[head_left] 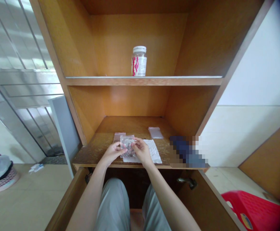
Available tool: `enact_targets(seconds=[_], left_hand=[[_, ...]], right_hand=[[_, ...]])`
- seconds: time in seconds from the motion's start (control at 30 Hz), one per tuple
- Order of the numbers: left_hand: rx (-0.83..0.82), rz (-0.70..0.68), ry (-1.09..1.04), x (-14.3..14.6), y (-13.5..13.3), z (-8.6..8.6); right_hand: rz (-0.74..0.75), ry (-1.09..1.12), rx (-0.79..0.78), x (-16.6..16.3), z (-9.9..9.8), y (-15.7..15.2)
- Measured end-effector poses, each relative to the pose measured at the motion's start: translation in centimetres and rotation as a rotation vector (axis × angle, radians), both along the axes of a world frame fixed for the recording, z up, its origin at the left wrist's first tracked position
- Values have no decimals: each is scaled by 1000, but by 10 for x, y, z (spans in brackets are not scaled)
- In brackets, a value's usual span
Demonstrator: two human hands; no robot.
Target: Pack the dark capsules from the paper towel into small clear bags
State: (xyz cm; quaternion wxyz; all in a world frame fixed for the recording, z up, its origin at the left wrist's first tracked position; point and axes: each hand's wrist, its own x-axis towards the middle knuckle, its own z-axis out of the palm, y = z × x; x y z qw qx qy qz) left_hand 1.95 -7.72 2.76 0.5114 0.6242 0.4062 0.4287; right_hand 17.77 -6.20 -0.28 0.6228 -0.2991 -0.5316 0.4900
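My left hand [112, 153] and my right hand [142, 150] both hold a small clear plastic bag [127, 145] with something shiny inside, gripping it from either side above the wooden cabinet shelf [101, 157]. Its lower edge rests near a crumpled white paper sheet [153, 151], which lies under my right hand. A flat resealable plastic bag [155, 132] lies farther back, and a second small bag [119, 137] sits just behind my left hand. On the upper shelf [143, 81] stands a white-capped pill bottle [139, 61] with a pink-and-white label.
A pixelated dark blue object [188, 152] sits at the shelf's right end. Below, an open cabinet door [190, 199] stands to the right. A red plastic stool [252, 210] is at lower right, and a laundry basket [0, 175] is on the floor at left.
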Motion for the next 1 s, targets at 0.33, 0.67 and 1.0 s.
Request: enact_targets(seconds=[0.33, 0.67, 1.0], left_hand=[[24, -7, 6, 2, 1, 0], [38, 60, 29, 1, 0, 1], [81, 137, 44, 1, -1, 2]], right_hand=[[22, 27, 22, 0, -4, -3], [53, -23, -28, 1, 0, -8], [21, -116, 13, 2, 2, -9]])
